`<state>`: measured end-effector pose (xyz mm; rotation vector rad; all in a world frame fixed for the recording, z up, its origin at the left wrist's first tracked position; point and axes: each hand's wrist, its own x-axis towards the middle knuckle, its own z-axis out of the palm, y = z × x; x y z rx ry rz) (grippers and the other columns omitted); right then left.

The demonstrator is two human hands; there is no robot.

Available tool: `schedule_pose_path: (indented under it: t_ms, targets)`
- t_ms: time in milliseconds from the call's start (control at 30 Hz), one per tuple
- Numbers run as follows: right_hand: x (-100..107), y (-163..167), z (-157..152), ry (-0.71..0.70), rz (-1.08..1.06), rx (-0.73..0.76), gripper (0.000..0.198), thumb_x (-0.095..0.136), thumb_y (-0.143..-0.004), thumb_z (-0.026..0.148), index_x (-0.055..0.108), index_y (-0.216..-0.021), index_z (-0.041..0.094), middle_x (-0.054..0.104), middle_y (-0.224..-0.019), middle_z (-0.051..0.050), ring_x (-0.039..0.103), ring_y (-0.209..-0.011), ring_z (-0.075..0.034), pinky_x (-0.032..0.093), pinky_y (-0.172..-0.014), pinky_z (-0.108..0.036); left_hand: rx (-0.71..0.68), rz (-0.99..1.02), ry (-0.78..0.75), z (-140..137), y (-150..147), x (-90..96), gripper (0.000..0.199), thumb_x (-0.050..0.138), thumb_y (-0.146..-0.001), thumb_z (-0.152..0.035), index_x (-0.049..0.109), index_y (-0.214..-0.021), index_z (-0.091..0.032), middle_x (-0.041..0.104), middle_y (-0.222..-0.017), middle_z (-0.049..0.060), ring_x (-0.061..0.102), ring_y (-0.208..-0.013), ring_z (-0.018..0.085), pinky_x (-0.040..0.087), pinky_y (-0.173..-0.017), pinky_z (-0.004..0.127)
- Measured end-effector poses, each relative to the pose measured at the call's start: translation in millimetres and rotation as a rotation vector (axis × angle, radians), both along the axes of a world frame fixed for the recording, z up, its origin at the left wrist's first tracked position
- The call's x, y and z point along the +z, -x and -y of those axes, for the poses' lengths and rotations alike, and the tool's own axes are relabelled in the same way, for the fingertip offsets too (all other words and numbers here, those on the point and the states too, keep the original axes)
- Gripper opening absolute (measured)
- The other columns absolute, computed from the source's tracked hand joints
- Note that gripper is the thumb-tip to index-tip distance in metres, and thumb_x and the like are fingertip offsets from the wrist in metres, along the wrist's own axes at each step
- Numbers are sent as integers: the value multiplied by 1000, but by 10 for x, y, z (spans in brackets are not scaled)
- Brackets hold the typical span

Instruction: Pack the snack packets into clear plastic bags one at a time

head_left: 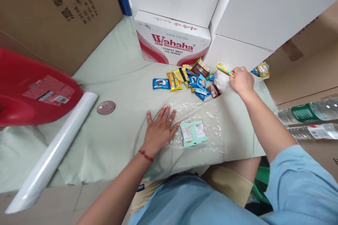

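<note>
My left hand (161,126) lies flat with fingers spread on the left edge of a clear plastic sheet or bag (215,137). On that plastic, just right of my fingers, rests a mint-green snack packet (194,133) with printed labels. Out to the right, my right hand (241,80) pinches one end of a slim yellow candy stick (223,68), which points left. Below it sits a crumpled clear plastic piece (221,81). Left of that is a loose pile of small wrapped snacks (194,79) in blue, yellow and brown.
A Wahaha carton (173,40) stands behind the pile, among white boxes. At the right edge is a bowl (261,77) with wrapped snacks, and water bottles (307,113). Leftward are a round brown disc (106,107), a white roll (52,153) and a red container (39,88).
</note>
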<state>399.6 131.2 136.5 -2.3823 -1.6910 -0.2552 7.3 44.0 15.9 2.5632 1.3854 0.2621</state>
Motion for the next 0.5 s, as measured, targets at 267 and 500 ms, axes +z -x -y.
schedule_pose_path:
  t_ms: [267, 500]
  targets:
    - [-416, 674, 825, 388, -825, 562, 45, 64, -92, 53, 74, -118, 17, 78, -110, -9, 72, -94, -23, 57, -88, -38, 11, 26, -7, 14, 2, -9, 61, 30, -109, -53, 37, -165, -29, 27, -176, 11, 27, -163, 31, -7, -126, 76]
    - [-312, 1250, 1310, 668, -359, 813, 30, 54, -100, 21, 70, -125, 20, 70, -122, -11, 71, -104, -24, 55, -92, -35, 4, 19, -20, 16, 8, -8, 60, 33, -108, -52, 41, -163, -28, 29, -174, 13, 29, -162, 33, 1, -126, 78]
